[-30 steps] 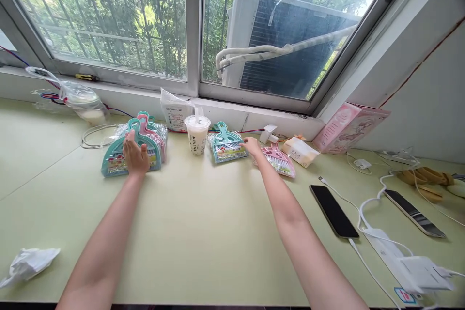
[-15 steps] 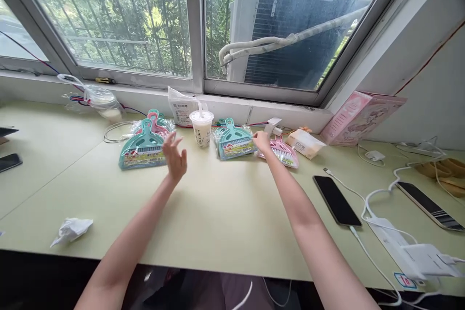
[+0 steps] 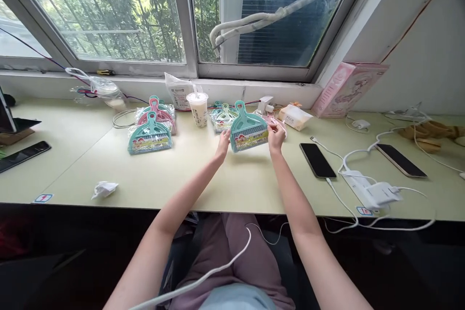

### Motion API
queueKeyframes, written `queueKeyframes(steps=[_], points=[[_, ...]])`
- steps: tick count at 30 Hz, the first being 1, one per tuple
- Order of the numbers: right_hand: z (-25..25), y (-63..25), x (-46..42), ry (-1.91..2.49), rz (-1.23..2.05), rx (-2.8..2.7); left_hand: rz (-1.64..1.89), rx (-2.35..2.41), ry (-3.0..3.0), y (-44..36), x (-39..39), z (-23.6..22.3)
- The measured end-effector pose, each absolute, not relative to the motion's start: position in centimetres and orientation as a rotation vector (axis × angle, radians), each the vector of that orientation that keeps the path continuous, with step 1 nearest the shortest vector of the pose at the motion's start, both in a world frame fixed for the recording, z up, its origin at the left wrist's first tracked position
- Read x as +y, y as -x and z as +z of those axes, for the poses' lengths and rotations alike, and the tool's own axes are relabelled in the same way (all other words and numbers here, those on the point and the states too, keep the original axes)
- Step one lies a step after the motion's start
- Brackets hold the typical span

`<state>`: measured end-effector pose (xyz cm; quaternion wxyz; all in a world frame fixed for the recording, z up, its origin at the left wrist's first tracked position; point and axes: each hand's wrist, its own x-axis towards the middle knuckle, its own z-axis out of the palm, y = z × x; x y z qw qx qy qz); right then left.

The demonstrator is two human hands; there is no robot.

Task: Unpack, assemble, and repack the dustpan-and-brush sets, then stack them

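In the middle of the table my left hand (image 3: 223,145) and my right hand (image 3: 276,136) grip a teal dustpan-and-brush set (image 3: 248,128) by its left and right edges. The set is wrapped in clear plastic and tilted up, handle away from me, with a printed label across its front. Behind its left side lies a light-green dustpan set (image 3: 224,117). A pink dustpan set (image 3: 271,119) shows partly behind my right hand. Further left, a teal wrapped set (image 3: 149,136) lies in front of a pink one (image 3: 162,117).
A drink cup with a straw (image 3: 198,109) stands behind my left hand, beside a plastic bag (image 3: 178,91). To the right are a tissue pack (image 3: 295,116), a pink box (image 3: 347,89), phones (image 3: 317,160) and a power strip (image 3: 359,189) with cables. Crumpled tissue (image 3: 104,189) lies front left.
My left hand has moved right from the left-hand sets and taken hold of the teal set's edge. My right hand now holds its other edge, and the set is nearer and raised. The view has tilted down.
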<state>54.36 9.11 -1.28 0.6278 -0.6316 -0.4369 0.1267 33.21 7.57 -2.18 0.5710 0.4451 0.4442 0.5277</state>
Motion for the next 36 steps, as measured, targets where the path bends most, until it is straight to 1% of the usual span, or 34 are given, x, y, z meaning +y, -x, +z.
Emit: queueKeyframes(steps=[3, 5, 7, 9, 12, 14, 17, 19, 24, 28, 32, 36], points=[[-3.7, -53.8, 7.6, 1.509, 0.371, -0.938, 1.052, 0.876, -1.054, -34.2, 9.0, -2.8], [-4.5, -53.0, 6.9, 1.503, 0.285, -1.058, 1.032, 0.844, -0.965, -33.9, 9.9, -3.7], [-4.6, -52.0, 6.4, 1.476, 0.047, -1.301, 1.062, 0.832, -0.885, -33.2, 10.6, -4.7], [-4.3, -50.8, 5.9, 1.465, -0.103, -1.627, 1.109, 0.838, -0.847, -32.6, 11.1, -5.4], [-4.1, -49.3, 5.3, 1.411, -0.11, -2.112, 1.206, 0.864, -0.807, -32.0, 11.5, -5.9], [-4.2, -48.8, 5.1, 1.415, -0.116, -2.275, 1.252, 0.876, -0.795, -32.0, 11.6, -5.9], [-4.3, -48.7, 4.9, 1.478, -0.149, -2.304, 1.263, 0.866, -0.803, -32.2, 11.7, -5.8], [-4.4, -48.8, 4.9, 1.489, -0.116, -2.27, 1.256, 0.847, -0.82, -32.2, 11.7, -5.8], [-4.2, -48.9, 4.9, 1.451, -0.077, -2.142, 1.26, 0.843, -0.803, -32.3, 11.6, -5.7], [-4.0, -48.8, 4.6, 1.387, -0.076, -2.155, 1.337, 0.945, -0.671, -31.7, 12.1, -5.4], [-4.1, -49.0, 4.6, 1.392, 0.024, -2.208, 1.407, 1.018, -0.512, -30.5, 12.5, -5.0], [-4.3, -49.0, 4.9, 1.333, 0.261, -2.06, 1.39, 0.988, -0.502, -30.1, 12.5, -4.8]])
